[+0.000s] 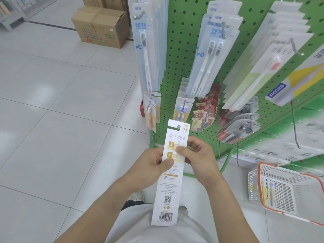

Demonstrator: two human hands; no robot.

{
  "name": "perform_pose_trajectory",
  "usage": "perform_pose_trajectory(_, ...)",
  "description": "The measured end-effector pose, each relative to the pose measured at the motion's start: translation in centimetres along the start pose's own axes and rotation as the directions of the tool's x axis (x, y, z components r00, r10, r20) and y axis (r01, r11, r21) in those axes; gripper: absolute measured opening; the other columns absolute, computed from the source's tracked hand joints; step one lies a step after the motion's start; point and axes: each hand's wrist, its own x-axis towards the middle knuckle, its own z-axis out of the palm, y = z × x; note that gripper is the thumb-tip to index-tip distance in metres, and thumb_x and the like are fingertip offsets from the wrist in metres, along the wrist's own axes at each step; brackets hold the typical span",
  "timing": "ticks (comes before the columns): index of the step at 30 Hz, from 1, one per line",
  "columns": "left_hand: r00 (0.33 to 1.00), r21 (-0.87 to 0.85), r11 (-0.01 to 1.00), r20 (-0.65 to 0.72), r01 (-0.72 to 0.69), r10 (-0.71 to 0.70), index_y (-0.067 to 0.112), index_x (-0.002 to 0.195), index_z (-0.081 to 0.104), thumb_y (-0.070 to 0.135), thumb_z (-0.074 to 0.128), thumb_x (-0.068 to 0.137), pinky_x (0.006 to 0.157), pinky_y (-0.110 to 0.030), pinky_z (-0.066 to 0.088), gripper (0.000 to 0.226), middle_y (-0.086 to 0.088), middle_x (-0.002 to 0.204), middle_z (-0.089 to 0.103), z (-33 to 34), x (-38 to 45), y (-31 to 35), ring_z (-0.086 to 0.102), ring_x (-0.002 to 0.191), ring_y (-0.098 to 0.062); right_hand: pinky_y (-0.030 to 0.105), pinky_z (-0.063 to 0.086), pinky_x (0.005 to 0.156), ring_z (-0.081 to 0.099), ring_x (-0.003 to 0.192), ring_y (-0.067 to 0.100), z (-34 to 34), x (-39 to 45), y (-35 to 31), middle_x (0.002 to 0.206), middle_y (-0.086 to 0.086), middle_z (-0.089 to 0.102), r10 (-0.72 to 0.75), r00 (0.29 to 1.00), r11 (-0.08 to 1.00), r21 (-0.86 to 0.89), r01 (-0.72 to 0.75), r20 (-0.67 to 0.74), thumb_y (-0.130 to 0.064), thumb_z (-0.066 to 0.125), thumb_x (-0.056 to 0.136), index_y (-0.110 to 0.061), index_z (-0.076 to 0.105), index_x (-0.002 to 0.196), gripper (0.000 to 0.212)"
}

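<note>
Both hands pinch the pack (171, 172) upright at chest height: left hand (150, 165) thumb on its middle, right hand (198, 155) thumb just above. To the right sits a basket (287, 192); beyond, toothbrushes (210, 55) hang on the pegboard (182, 50).

Tiled floor (61, 102): cardboard box (100, 27) (flaps closed) far left.
</note>
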Motion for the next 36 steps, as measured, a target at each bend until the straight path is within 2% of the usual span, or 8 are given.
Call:
perform_pose_trajectory(7,0.998,-0.090,0.995,0.055,0.041,-0.037,0.012,0.123,0.064,0.006,0.062,0.098,0.083,-0.030,0.058,0.026,-0.008,0.108,0.077,0.4,-0.3,0.3,0.073,0.100,-0.023,0.034,0.059,0.070,0.073,0.085,0.027,-1.0,0.0,0.3,0.103,0.017,0.075,0.030,1.000,0.985,0.168,-0.028,-0.009,0.014,0.066,0.084,-0.001,0.072,0.102,0.024)
perform_pose_trajectory(11,0.984,0.059,0.990,0.119,0.127,-0.133,0.015,0.123,0.065,0.013,0.063,0.099,0.089,-0.039,0.059,0.024,-0.005,0.107,0.078,0.3,-0.4,-0.7,0.074,0.101,-0.024,0.036,0.058,0.075,0.074,0.089,0.024,-2.4,0.2,0.4,0.104,0.012,0.077,-0.001,0.998,0.976,0.219,0.014,-0.059,0.010,0.066,0.086,-0.004,0.072,0.104,0.024)
perform_pose_trajectory(16,0.996,0.057,0.994,-0.002,0.092,-0.092,0.018,0.116,0.069,0.008,0.058,0.101,0.081,-0.027,0.057,0.021,-0.001,0.102,0.079,1.4,-0.2,-1.1,0.075,0.095,-0.018,0.046,0.060,0.087,0.072,0.104,0.030,-3.4,-0.3,0.7,0.121,0.011,0.073,-0.014,0.999,0.991,0.133,0.008,0.047,0.000,0.075,0.078,-0.005,0.066,0.126,0.049)
perform_pose_trajectory(20,0.999,0.050,0.998,-0.029,0.042,-0.041,0.020,0.118,0.069,0.007,0.058,0.101,0.086,-0.030,0.058,0.024,-0.001,0.104,0.079,2.0,-0.1,-1.2,0.075,0.098,-0.019,0.043,0.062,0.072,0.075,0.091,0.034,-3.6,-0.9,1.1,0.108,0.015,0.076,0.031,0.998,0.998,0.062,-0.034,0.054,-0.004,0.080,0.072,-0.004,0.070,0.114,0.043)
perform_pose_trajectory(25,0.987,0.088,0.992,0.129,0.090,-0.101,0.015,0.126,0.067,0.007,0.064,0.097,0.094,-0.032,0.057,0.030,0.001,0.115,0.076,2.4,-0.3,-1.1,0.072,0.107,-0.022,0.039,0.062,0.067,0.076,0.088,0.030,-4.9,-1.3,1.2,0.106,0.015,0.077,0.017,1.000,0.994,0.107,-0.018,0.012,0.005,0.074,0.080,-0.001,0.070,0.113,0.034)
perform_pose_trajectory(28,0.960,0.208,0.964,0.188,0.166,-0.206,0.022,0.111,0.072,0.012,0.063,0.099,0.086,-0.037,0.061,0.018,0.003,0.105,0.078,3.2,-0.5,-1.5,0.075,0.095,-0.020,0.040,0.062,0.070,0.075,0.092,0.029,-5.8,-1.5,1.2,0.109,0.015,0.076,0.008,1.000,0.988,0.156,-0.006,-0.011,0.000,0.074,0.078,-0.003,0.071,0.115,0.038)
perform_pose_trajectory(30,0.953,0.198,0.959,0.186,0.203,-0.240,0.022,0.103,0.071,0.012,0.059,0.101,0.077,-0.035,0.062,0.016,0.000,0.095,0.079,3.9,-0.8,-1.7,0.076,0.086,-0.022,0.040,0.062,0.072,0.075,0.095,0.029,-6.1,-1.7,1.2,0.111,0.014,0.076,-0.006,1.000,0.987,0.160,0.007,-0.011,-0.004,0.075,0.076,-0.004,0.071,0.116,0.040)
perform_pose_trajectory(36,0.966,0.107,0.975,0.151,0.194,-0.209,0.011,0.109,0.070,0.011,0.057,0.102,0.071,-0.034,0.062,0.014,-0.011,0.095,0.078,5.3,-1.2,-2.2,0.076,0.087,-0.032,0.045,0.061,0.084,0.073,0.101,0.033,-7.3,-3.1,1.5,0.115,0.017,0.074,0.018,0.993,0.992,0.126,-0.032,0.117,0.006,0.073,0.080,-0.003,0.065,0.125,0.047)
